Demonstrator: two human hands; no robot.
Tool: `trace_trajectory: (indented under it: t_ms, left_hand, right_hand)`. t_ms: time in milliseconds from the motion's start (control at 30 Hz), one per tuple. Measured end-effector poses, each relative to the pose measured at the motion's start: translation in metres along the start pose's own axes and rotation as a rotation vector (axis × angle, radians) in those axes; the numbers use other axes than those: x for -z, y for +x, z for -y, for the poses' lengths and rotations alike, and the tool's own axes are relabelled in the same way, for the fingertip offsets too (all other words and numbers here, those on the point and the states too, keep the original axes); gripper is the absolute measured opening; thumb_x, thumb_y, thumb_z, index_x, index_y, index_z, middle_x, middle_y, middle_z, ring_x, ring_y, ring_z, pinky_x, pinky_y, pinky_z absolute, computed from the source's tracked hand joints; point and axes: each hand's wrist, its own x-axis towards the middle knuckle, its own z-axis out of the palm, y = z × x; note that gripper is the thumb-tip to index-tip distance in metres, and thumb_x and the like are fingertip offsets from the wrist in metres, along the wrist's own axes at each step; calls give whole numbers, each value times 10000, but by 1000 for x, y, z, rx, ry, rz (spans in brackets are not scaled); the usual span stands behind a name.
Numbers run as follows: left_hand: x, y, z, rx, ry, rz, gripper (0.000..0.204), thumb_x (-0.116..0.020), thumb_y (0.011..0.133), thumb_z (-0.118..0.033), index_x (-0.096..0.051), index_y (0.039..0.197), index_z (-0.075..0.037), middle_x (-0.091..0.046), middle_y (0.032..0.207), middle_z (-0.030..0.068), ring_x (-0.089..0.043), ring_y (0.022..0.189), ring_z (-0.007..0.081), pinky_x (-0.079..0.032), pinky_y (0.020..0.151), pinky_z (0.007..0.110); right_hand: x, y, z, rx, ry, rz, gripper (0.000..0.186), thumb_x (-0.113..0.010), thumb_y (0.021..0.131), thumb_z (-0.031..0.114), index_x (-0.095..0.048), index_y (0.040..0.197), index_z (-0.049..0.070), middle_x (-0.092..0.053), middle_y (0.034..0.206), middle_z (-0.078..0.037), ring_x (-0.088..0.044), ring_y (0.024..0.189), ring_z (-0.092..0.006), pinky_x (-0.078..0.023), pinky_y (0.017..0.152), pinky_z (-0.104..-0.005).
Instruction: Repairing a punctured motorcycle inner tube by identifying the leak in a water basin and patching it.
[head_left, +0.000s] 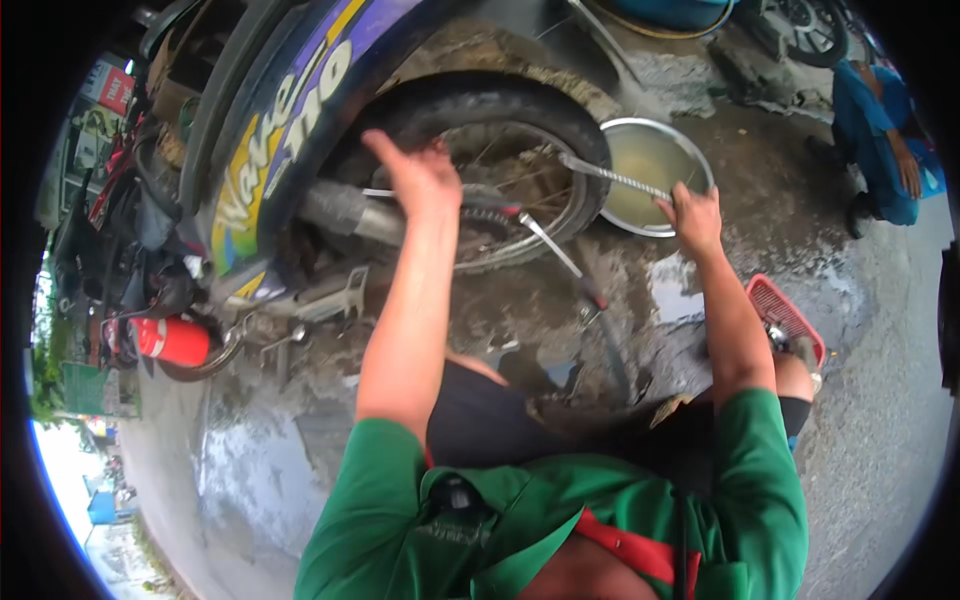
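Note:
My right hand [693, 215] is closed around the end of a silver tire lever [625, 181] with a ribbed shaft. The lever's far tip lies at the rim of a spoked motorbike wheel [470, 95], at the wheel's right side. My left hand [418, 178] is held over the left part of the wheel, beside the fork leg [345, 210]; one digit is stretched out and the others are partly hidden, with nothing visible in the hand. A second lever [552, 248], silver with a reddish end, slants from the near side of the rim toward me.
Against the tire stands a metal basin [703, 165] of cloudy water. A red plastic basket [785, 310] is by my right knee. The motorbike's purple and yellow fairing [290, 120] rises at the left. A person in blue [880, 130] is at the far right. Puddles [255, 465] wet the ground.

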Motion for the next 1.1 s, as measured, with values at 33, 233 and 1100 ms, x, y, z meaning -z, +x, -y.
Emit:
trace_trajectory:
  t_ms: [33,233,1100]
  left_hand:
    - [-3,0,1,14,-16,-8,740,-560,884,-736,-560,1237,-86,-593,1157,49,-532,950,174,-435,791,296]
    - [-26,-7,3,56,-3,-185,694,-534,917,-712,-562,1197,-77,-593,1153,37,-537,960,179,-433,795,309]
    - [-14,-87,150,-228,737,309,767,-767,903,-232,-277,1442,7,-469,1371,177,-476,1247,207,-374,1078,377]
  right_hand:
    - [9,-15,-19,-39,-35,52,347,-627,963,384,-529,794,97,-631,646,-110,-591,599,-367,-439,805,-416]
    - [35,-24,-6,-48,88,162,320,-591,983,333,-525,823,64,-606,652,-163,-577,668,-396,-417,774,-453]
    - [138,9,4,-428,525,799,306,-530,1025,262,-632,1058,-25,-653,789,-232,-620,762,-424,-480,729,-485]
